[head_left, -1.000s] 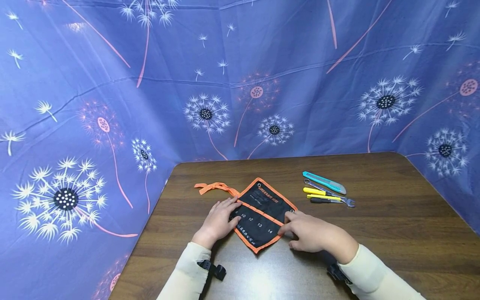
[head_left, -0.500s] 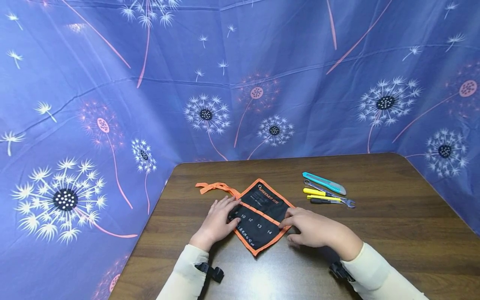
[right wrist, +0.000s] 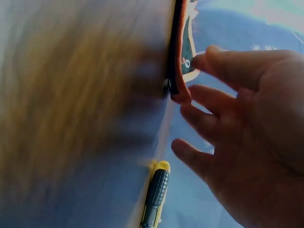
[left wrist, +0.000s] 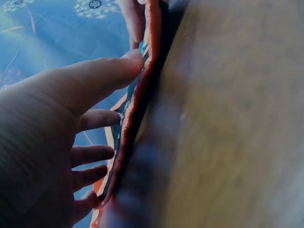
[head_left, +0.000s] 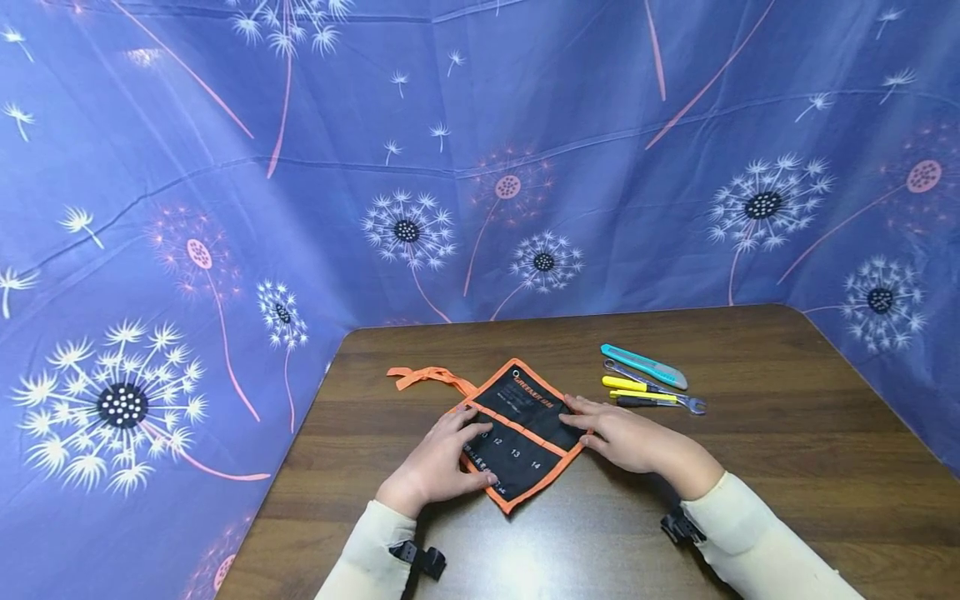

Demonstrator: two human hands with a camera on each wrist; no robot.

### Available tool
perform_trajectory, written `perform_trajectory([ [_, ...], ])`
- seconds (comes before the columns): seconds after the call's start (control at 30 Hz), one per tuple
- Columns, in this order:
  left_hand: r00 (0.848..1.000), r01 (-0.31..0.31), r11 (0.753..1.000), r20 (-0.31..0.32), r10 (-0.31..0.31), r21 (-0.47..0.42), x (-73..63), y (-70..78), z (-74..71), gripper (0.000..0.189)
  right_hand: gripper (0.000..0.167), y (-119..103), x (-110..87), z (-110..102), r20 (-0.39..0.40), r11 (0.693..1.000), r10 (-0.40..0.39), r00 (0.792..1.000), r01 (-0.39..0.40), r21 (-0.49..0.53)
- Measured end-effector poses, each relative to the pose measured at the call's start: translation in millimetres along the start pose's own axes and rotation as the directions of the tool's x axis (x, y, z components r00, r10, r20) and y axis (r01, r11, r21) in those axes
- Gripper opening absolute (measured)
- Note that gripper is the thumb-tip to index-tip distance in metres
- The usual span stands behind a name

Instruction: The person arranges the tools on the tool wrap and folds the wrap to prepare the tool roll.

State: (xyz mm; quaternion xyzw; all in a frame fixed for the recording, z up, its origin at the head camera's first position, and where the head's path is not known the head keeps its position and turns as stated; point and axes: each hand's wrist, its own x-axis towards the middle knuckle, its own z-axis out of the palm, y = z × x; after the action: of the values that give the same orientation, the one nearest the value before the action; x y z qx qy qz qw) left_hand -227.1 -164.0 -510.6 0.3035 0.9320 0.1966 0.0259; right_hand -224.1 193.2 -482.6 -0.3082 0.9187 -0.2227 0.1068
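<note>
A black tool roll [head_left: 525,396] with orange edging lies flat and turned cornerwise on the table, its pocket printed with sizes such as 12, 13 and 14. My left hand [head_left: 435,467] rests on its left side, fingers spread over the pocket and thumb near the bottom corner. On the right corner, the fingers of my right hand [head_left: 637,437] lie over the fabric, covering that corner's eyelet. The left wrist view shows the roll's orange edge [left wrist: 127,123] under the fingertips. In the right wrist view, fingertips are right at the roll's corner [right wrist: 181,97].
An orange tie strap [head_left: 423,377] trails from the roll to the left. Beyond my right hand lie a teal utility knife [head_left: 645,367], a wrench [head_left: 696,406] and yellow and black screwdrivers [head_left: 626,384]. A blue patterned cloth [head_left: 480,100] hangs behind the wooden table [head_left: 795,442].
My right hand has shifted from the roll's lower right edge up onto its right corner, fingers straightening. My left hand has slid slightly inward over the pocket, its thumb lower. The tools stay put.
</note>
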Motion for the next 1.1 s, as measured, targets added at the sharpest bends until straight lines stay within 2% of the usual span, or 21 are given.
perform_trajectory([
  [0.2, 1.0, -0.005, 0.999, 0.004, 0.005, 0.049, 1.0, 0.6, 3.9, 0.083, 0.042, 0.8, -0.2, 1.7, 0.067, 1.0, 0.003, 0.998, -0.003, 0.009],
  [0.33, 1.0, -0.007, 0.998, 0.001, 0.007, 0.056, 2.7, -3.2, 5.1, 0.082, 0.041, -0.9, -1.4, 2.2, 0.077, 1.0, 0.026, 0.997, -0.026, 0.003],
  [0.5, 1.0, 0.018, 0.999, -0.001, -0.018, 0.041, 2.1, -8.1, 4.1, 0.08, 0.035, -3.1, -1.3, 0.8, 0.041, 0.999, 0.011, 0.999, -0.009, -0.045],
  [0.67, 0.999, 0.037, 0.998, -0.02, -0.036, 0.051, 1.1, -12.7, 3.6, 0.078, 0.03, -2.5, -0.1, 0.3, -0.007, 0.994, -0.045, 0.999, 0.044, -0.099],
  [0.97, 0.997, 0.071, 0.996, -0.034, -0.07, 0.053, -0.6, -17.6, 2.1, 0.075, 0.025, 0.5, -0.3, 2.3, -0.072, 0.986, -0.122, 0.99, 0.113, -0.121],
  [1.1, 0.996, 0.078, 0.996, -0.046, -0.076, 0.052, -1.0, -20.1, 0.7, 0.074, 0.023, -0.5, -0.3, 2.7, -0.085, 0.984, -0.127, 0.988, 0.116, -0.132],
])
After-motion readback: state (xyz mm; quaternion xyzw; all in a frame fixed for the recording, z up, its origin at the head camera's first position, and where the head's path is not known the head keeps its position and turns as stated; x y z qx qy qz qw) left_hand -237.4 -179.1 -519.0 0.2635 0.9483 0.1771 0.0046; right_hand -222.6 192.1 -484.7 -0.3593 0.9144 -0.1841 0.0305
